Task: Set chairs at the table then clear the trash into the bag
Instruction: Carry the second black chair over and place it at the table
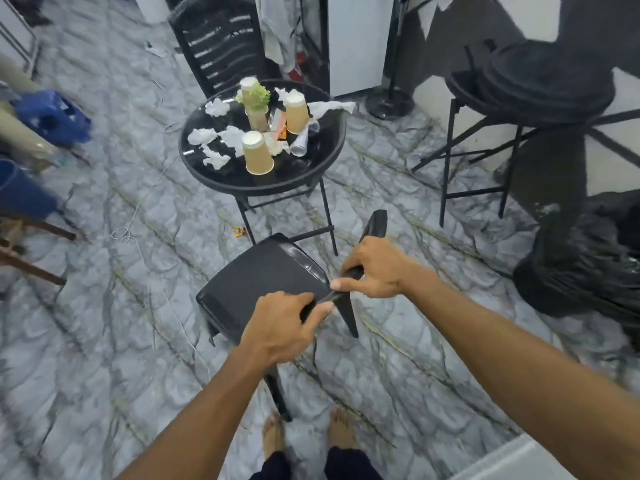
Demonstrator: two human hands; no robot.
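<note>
- The left hand is curled tight around the top edge of a black plastic chair, fingers wrapped over the backrest rim and thumb pointing toward the other hand.
- The right hand is closed on the same rim just beside it, thumb stretched along the edge; the two thumbs nearly meet.
- The chair is tilted, its seat facing up and away from the hands, one leg reaching down toward the person's bare feet.
- Ahead of the hands, just past the chair, stands the round black glass worktop, carrying upturned paper cups, crumpled tissues and a small green plant.
- Beyond the worktop stands a second black chair.
- Right of the right hand, well apart, a black trash bag sits on the marbled floor.
- Farther right and ahead is a tall black stool.
</note>
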